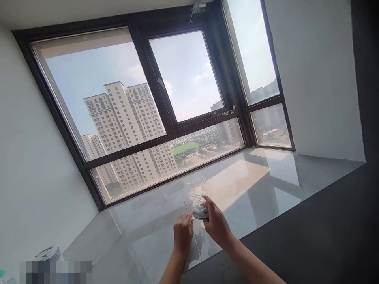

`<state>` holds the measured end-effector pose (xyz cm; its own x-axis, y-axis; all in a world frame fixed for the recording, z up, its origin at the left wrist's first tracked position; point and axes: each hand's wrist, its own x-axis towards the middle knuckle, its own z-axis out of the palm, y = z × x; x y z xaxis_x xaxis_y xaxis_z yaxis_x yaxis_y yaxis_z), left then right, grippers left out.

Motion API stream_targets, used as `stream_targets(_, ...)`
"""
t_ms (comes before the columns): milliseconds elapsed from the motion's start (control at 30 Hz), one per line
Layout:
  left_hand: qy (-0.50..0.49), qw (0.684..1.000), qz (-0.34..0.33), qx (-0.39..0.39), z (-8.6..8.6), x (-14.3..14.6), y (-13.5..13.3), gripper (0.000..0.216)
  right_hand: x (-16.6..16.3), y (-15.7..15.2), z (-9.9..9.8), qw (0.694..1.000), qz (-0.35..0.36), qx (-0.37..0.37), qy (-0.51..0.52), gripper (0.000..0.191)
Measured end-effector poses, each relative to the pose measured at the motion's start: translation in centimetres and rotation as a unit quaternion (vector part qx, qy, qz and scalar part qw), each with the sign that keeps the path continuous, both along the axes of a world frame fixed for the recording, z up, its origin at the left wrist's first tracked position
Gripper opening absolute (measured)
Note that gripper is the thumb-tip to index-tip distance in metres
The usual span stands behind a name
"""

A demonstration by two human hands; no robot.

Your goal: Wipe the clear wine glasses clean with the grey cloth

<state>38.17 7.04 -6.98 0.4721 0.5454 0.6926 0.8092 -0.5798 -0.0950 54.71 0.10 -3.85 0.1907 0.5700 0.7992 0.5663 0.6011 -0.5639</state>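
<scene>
My right hand (216, 221) is closed on a bunched, pale grey-white cloth (200, 212), with the index finger stretched over its top. Just left of the cloth is my left hand (182, 232), its fingers curled together. What those fingers hold, if anything, is hidden. Beyond the cloth, clear stemmed glasses (192, 188) stand close together on the shiny window sill (148, 236). Their lower parts are partly covered by the cloth and my right hand.
A dark-framed window (170, 130) rises behind the sill, with tall buildings outside. White walls (319, 79) close in both sides. At the lower left is a white and blue container (53, 253), partly covered by a blurred patch. The sill's front edge runs diagonally at right.
</scene>
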Motion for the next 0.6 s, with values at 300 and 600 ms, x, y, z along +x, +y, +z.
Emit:
stream_targets(300,-0.025,0.999,-0.041,-0.009,-0.3,-0.4,0.5,0.028,4.6,0.8,-1.0,0.997,-0.074,-0.027,0.020,0.070)
stream_targets(600,-0.086,0.987,-0.045,-0.125,-0.3,-0.3,0.3,0.024,5.7,-0.1,-1.8,0.985,0.013,-0.079,0.152,0.070)
